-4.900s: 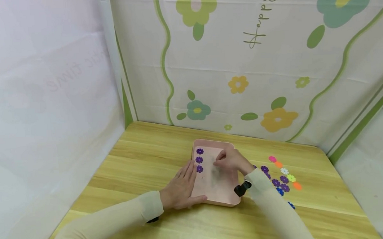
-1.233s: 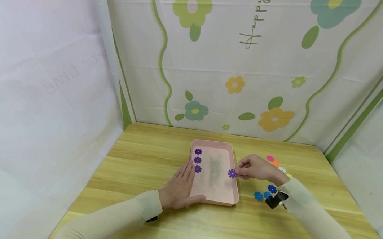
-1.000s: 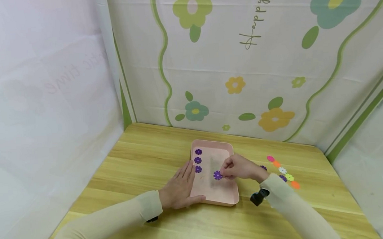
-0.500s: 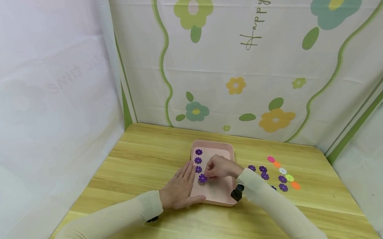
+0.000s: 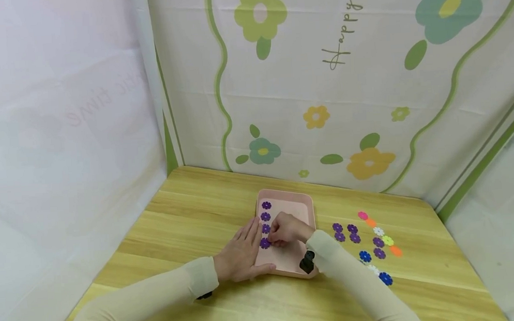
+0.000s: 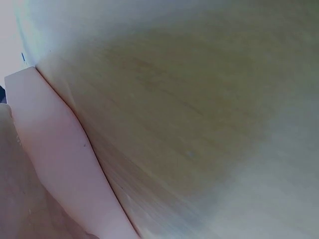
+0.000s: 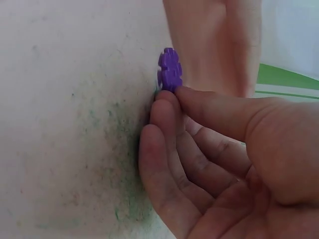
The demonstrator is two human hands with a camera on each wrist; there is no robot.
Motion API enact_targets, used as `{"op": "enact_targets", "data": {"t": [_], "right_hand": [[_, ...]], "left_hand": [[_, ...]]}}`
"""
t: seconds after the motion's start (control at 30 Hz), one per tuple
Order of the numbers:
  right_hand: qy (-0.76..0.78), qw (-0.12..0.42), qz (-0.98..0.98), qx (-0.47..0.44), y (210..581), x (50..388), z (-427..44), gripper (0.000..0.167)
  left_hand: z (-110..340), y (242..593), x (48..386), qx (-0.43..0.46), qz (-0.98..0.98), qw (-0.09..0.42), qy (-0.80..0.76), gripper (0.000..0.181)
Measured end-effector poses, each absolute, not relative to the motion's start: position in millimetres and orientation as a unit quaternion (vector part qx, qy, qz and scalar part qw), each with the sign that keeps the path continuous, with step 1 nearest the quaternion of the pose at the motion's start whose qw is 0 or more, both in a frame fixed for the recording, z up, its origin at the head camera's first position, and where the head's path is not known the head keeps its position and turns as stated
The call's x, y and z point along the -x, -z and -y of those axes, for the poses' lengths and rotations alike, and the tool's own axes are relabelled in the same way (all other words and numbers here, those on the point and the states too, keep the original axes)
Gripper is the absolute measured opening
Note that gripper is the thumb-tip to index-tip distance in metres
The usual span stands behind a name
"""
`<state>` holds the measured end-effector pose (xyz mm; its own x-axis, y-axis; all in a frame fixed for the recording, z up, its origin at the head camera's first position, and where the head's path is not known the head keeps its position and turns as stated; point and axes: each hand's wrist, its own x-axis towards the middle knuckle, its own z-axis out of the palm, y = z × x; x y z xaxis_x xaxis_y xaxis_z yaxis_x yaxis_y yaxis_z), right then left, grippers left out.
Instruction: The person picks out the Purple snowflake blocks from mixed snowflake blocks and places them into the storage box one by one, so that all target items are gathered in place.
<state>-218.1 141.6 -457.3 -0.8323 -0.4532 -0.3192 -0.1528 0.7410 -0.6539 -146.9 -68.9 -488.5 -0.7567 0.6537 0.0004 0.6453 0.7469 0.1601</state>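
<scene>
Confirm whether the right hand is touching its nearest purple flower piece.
Touching: the right wrist view shows the right hand pinching the purple piece by its edge.

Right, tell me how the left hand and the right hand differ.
The left hand has its fingers extended; the right hand has them curled, pinching a purple flower piece.
The left hand lies against the left side of the pink tray; the right hand is over the tray's inside.
Both emerge from beige sleeves.
</scene>
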Motion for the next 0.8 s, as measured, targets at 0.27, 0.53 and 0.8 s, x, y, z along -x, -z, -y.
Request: {"op": "enact_targets", "data": {"t": [0.27, 0.53, 0.8], "right_hand": [[0.327, 0.222, -0.904, 0.164, 440.5, 214.1, -154.3, 0.010], [0.338, 0.189, -0.911, 0.141, 407.1, 205.9, -205.4, 0.014], [0.291, 0.145, -0.938, 0.119, 395.7, 197.2, -280.7, 0.016]], "left_hand": [[66.6, 490.2, 147.1, -0.337, -0.940, 0.007, -0.057, 0.114], [67.1, 491.7, 142.8, -0.316, -0.947, -0.015, -0.058, 0.118], [66.9, 491.5, 142.2, -0.321, -0.945, -0.027, -0.057, 0.118]]}}
